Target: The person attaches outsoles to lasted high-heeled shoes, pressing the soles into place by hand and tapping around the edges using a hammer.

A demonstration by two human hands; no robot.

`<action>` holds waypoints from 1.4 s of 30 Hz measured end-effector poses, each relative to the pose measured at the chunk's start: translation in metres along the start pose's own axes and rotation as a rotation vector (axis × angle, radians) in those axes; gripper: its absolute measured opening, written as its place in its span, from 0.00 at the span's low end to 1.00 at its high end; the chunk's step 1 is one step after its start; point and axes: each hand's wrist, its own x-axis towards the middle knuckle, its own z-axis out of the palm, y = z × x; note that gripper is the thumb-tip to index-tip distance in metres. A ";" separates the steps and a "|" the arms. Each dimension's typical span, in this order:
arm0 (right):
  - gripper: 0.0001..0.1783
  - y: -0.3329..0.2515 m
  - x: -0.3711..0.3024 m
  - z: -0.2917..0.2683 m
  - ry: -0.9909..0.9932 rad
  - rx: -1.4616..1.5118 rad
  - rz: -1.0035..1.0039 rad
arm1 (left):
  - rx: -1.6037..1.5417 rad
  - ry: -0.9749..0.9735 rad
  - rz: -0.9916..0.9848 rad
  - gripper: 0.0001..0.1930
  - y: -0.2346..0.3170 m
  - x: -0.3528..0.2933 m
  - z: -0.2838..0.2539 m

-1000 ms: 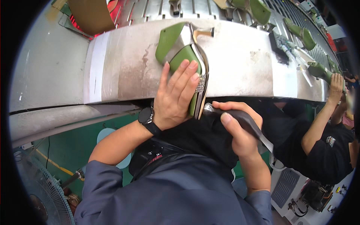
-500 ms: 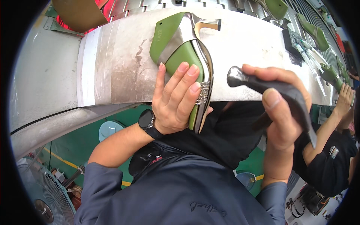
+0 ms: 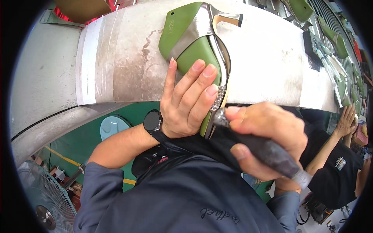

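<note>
A silver high-heeled sandal (image 3: pixel 200 33) sits on a green shoe last (image 3: pixel 198 58), its heel pointing away and to the right. The toe end overhangs the near edge of the pale work surface (image 3: pixel 264 66). My left hand (image 3: pixel 184 103) grips the forepart, its fingers lying along the green last and reaching the glittery strap (image 3: pixel 219 97). In my right hand (image 3: pixel 268 130) is a dark hammer (image 3: pixel 268 153), gripped around its head. The hammer's rounded metal face is against or very close to the sole edge near the toe. Its handle is hidden.
At the right stand a black box (image 3: pixel 311 44) and several syringes (image 3: pixel 326 66). More green lasts (image 3: pixel 334 37) line the slatted conveyor beyond. A co-worker's hand (image 3: pixel 345 122) is at the far right. A fan (image 3: pixel 46 206) and a pale blue stool (image 3: pixel 114 128) stand at the left.
My right hand has swung the hammer left and down to the sandal's toe end. The sandal and my left hand appear slightly farther right in the picture.
</note>
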 end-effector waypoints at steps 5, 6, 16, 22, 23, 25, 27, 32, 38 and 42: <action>0.17 -0.015 -0.037 0.033 -0.068 0.093 0.052 | 0.073 -0.154 0.107 0.41 -0.006 -0.001 -0.010; 0.18 -0.012 -0.050 0.041 -0.147 0.107 0.120 | 0.043 -0.138 0.089 0.42 -0.001 0.004 -0.006; 0.19 -0.001 -0.016 0.007 0.213 0.340 0.303 | -0.045 -0.035 -0.045 0.18 0.006 0.001 -0.005; 0.24 -0.014 0.029 -0.011 0.259 0.393 0.726 | 0.000 0.013 -0.019 0.20 0.000 -0.007 0.003; 0.23 -0.009 0.036 -0.016 0.237 0.419 0.762 | -0.004 0.015 -0.029 0.20 0.000 -0.008 0.005; 0.21 0.005 0.051 -0.024 0.199 0.398 0.787 | 0.011 0.031 -0.014 0.21 0.000 -0.009 0.006; 0.22 0.017 0.065 -0.025 0.213 0.458 0.834 | 0.016 0.025 -0.038 0.22 0.001 -0.013 0.007; 0.22 0.029 0.101 -0.020 0.162 0.320 0.853 | -0.059 -0.019 -0.092 0.21 0.004 -0.016 0.000; 0.24 0.045 0.121 -0.030 0.087 0.291 0.815 | -0.103 -0.060 -0.095 0.24 0.007 -0.013 -0.003; 0.22 0.060 0.144 -0.045 -0.133 0.284 0.872 | -0.092 -0.043 -0.115 0.24 0.004 -0.014 0.000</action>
